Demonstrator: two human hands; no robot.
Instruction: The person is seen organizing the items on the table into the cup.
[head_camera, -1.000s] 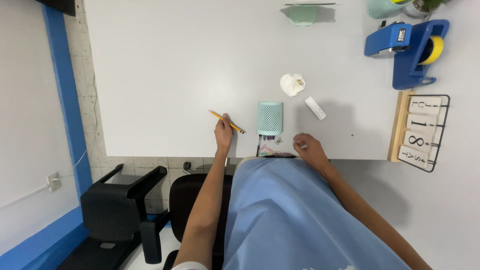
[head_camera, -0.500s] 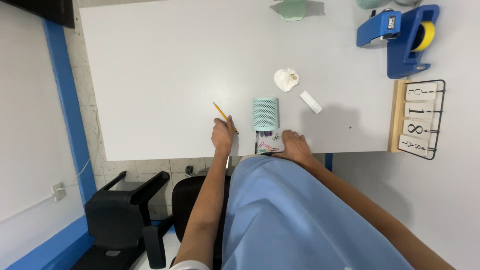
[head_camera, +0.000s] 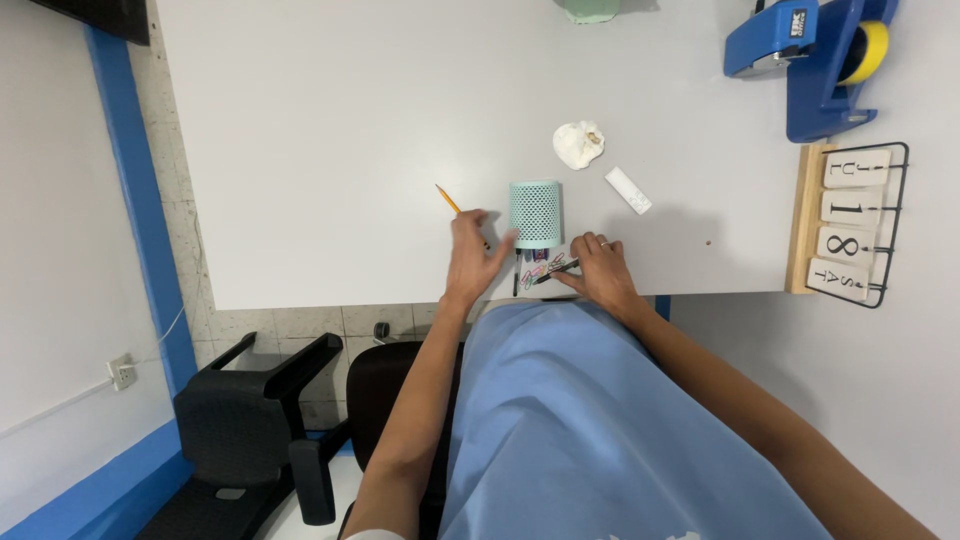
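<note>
Pen (head_camera: 556, 268): slim, dark-barrelled, lying near the front edge of the white desk (head_camera: 330, 120), pinched in the closed right hand (head_camera: 598, 272). Left hand (head_camera: 474, 257): fingers spread, reaching toward the mint perforated cup (head_camera: 535, 213) just behind. Yellow pencil (head_camera: 450, 202) beside it; coloured paper clips (head_camera: 533, 272) below the cup.

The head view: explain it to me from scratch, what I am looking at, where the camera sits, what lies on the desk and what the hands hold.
A camera worn on a person's head looks straight down, so you see their blue shirt and two bare arms. On the white desk stand a mint mesh pen cup, a crumpled white paper, a white eraser, a blue tape dispenser and a block calendar. Coloured paper clips lie by the desk edge. The right hand pinches a dark pen. The left hand is spread open beside a yellow pencil, fingertips near the cup.
</note>
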